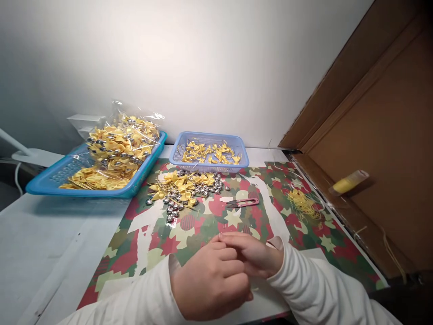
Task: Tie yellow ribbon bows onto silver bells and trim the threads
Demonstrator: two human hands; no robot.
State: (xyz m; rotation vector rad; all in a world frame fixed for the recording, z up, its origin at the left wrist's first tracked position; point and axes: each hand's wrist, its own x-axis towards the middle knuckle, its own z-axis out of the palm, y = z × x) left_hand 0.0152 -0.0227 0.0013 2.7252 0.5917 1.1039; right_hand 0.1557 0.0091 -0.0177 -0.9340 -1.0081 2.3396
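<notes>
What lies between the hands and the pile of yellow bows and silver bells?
Head view: only bare patterned mat between the hands and the pile; the snips lie off right.

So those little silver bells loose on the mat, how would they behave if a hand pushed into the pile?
The silver bells look round and smooth, so they would probably roll and scatter across the flat patterned mat. They seem small and hard, likely slippery to pinch singly. The yellow bows mixed among them look soft and might snag a few.

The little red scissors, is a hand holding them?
No, the red scissors lie alone on the patterned mat, apart from the left hand and right hand, which are pressed together nearer the person.
</notes>
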